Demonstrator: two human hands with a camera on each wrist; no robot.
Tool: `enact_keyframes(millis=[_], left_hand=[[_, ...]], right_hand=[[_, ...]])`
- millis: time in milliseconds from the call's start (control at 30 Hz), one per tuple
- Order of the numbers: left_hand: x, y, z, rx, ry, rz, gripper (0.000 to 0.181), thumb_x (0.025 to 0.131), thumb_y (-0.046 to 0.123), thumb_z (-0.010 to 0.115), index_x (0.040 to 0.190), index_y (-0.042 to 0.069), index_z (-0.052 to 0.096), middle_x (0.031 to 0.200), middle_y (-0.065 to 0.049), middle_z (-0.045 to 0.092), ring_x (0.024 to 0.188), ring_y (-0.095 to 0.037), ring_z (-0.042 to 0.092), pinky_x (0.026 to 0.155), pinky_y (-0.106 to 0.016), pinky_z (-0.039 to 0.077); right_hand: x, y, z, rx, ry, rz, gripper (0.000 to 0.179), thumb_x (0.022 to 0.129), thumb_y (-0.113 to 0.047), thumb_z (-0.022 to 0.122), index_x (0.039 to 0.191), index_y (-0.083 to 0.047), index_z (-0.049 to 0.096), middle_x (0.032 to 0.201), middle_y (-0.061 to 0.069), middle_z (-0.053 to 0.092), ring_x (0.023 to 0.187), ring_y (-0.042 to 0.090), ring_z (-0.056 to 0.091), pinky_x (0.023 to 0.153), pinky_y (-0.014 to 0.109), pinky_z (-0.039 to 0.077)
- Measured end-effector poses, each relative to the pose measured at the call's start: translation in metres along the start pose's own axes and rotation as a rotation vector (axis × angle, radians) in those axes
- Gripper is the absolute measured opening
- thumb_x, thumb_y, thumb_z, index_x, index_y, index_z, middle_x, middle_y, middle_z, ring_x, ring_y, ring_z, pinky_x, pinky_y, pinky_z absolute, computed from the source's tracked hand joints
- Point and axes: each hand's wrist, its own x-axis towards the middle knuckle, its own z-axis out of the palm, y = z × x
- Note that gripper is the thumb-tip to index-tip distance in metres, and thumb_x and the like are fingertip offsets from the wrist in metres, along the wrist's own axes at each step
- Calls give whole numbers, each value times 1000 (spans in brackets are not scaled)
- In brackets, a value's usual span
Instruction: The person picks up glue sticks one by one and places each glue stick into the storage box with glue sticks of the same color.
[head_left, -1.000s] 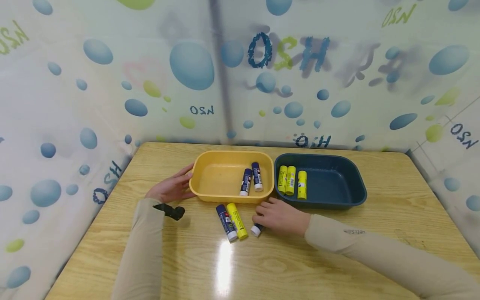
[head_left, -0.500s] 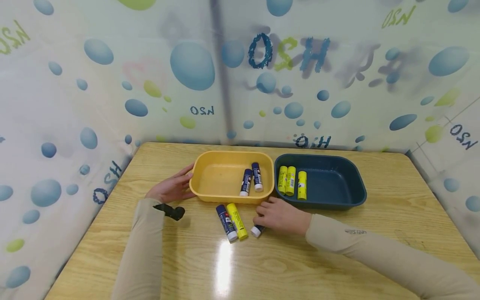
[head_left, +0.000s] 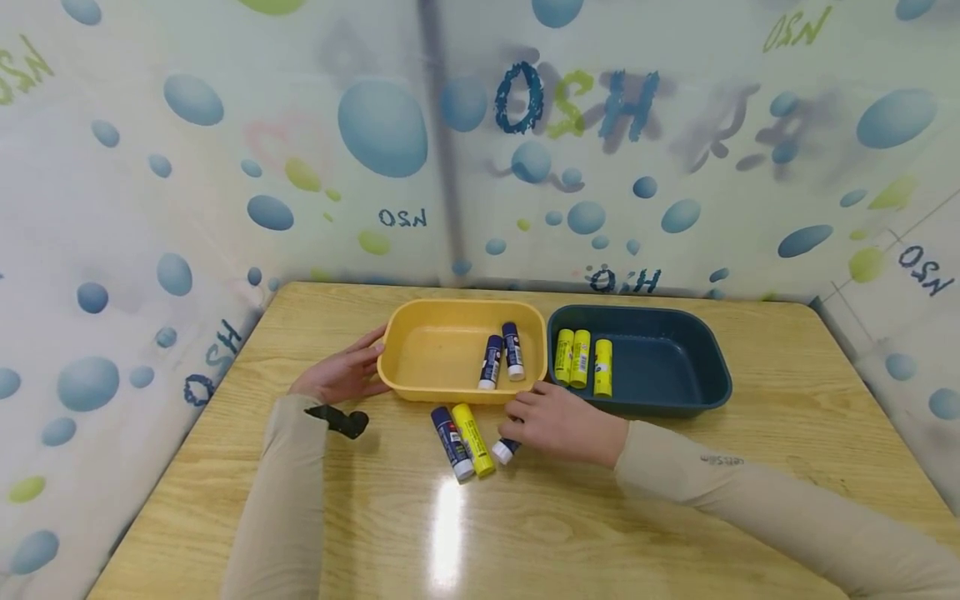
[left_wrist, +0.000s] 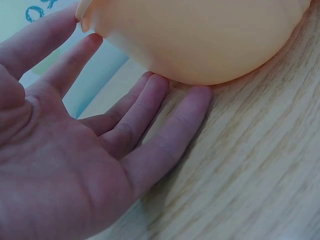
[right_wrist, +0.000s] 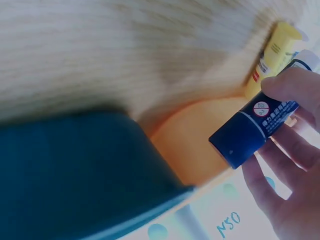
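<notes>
My right hand [head_left: 568, 425] pinches a dark blue glue stick [right_wrist: 262, 117] between thumb and fingers. Its white end [head_left: 504, 451] pokes out from the hand in the head view, in front of the yellow tray [head_left: 420, 392]. My left hand [head_left: 341, 377] has its fingers extended, with fingertips [left_wrist: 200, 95] right at the outer left wall of that tray. Two blue glue sticks [head_left: 491, 362] lie inside the yellow tray at its right end. On the table before it, a blue glue stick [head_left: 452, 443] and a yellow glue stick [head_left: 473, 440] lie side by side.
A dark blue tray [head_left: 716, 400] stands right beside the yellow one, with three yellow glue sticks [head_left: 581, 359] at its left end. Both trays are on a wooden table [head_left: 600, 533], before a patterned curtain [head_left: 480, 167].
My right hand has risen slightly with the blue glue stick, whose white end has shifted a little left and up. The left hand stays at the yellow tray.
</notes>
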Motion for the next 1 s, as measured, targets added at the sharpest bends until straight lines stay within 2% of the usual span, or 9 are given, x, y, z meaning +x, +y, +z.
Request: enact_keyframes(millis=[233,533,1000], left_hand=[[1,0,0,9,-12,5,57,106,25,39,156,34,14,158,-9,16,133,-24,33,106,-49,33],[1,0,-1,15,-9,3,57,106,25,39,156,33,14,158,-8,16,132,-23,34,106,-50,34],[-1,1,2,-7,16,-5,57,106,25,40,156,34,15,157,-7,18,128,-21,38,105,-48,36]], right_hand=[[-1,6,-13,11,13,28,31,88,-24,73,117,-22,62,115,0,62,102,18,54,86,32,47],[-5,14,-23,16,16,57,34,86,-24,75,116,-21,61,120,1,61,110,19,54,91,36,46],[-5,27,-32,-6,51,69,31,88,-22,72,117,-17,62,116,3,62,103,21,56,89,37,47]])
